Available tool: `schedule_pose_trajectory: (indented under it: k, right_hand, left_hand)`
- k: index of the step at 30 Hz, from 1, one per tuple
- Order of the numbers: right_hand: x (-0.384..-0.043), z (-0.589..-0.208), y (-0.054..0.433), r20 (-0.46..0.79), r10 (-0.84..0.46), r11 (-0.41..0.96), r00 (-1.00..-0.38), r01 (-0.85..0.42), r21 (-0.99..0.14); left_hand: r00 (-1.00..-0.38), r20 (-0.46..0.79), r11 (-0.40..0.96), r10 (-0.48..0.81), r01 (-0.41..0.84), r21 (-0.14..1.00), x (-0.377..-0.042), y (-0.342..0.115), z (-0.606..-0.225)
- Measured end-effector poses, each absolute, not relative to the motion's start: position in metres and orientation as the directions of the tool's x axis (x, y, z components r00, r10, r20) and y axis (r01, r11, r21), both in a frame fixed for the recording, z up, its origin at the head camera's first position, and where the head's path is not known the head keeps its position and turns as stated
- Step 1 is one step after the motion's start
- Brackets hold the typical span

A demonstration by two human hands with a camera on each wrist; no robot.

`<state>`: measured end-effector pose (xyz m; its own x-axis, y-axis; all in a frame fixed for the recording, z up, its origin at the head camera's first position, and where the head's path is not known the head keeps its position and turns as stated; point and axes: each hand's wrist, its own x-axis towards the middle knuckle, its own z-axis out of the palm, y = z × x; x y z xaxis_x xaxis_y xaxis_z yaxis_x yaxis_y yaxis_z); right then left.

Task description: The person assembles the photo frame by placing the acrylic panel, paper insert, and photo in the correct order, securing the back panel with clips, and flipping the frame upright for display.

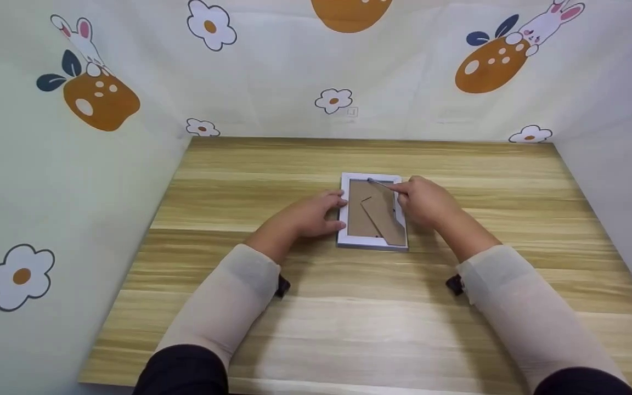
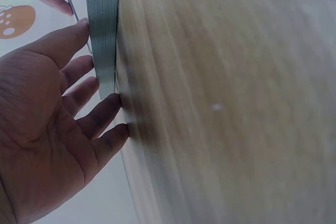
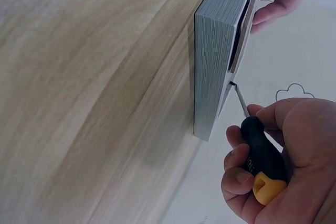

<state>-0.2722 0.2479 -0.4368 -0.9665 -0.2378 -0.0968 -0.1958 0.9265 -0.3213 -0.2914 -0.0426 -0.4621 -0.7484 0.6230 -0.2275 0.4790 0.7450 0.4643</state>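
Observation:
A picture frame (image 1: pixel 360 240) lies face down near the middle of the table, its white border round a brown backing board (image 1: pixel 355 216). The stand leg (image 1: pixel 386 216) slants across the board. My right hand (image 1: pixel 428 202) grips a short screwdriver (image 3: pixel 260 150) with a black and yellow handle. The tip of its thin shaft meets the back of the frame at a small dark tab (image 1: pixel 370 179) by the far edge. Along the frame's left side rests my left hand (image 1: pixel 316 215), fingers spread and fingertips against the grey side wall (image 2: pixel 103 32).
The wood-grain table (image 1: pixel 349 312) runs back to a pale curtain (image 1: pixel 272 71) printed with flowers and rabbits. More pale sheeting (image 1: pixel 69 181) borders the left side, and another sheet stands at the right. A dark wrist device (image 1: pixel 282 286) shows below the left sleeve.

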Motion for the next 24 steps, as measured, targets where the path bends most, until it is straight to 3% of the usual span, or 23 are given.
schedule_pose_trajectory:
  k: [24]
  right_hand:
    - [-0.2648,-0.4455,0.249,-0.096,-0.221,0.923,-0.971,-0.176,-0.342]
  left_hand:
    - [-0.752,-0.232,0.75,0.617,0.471,0.465,-0.2912,-0.0427,-0.4635]
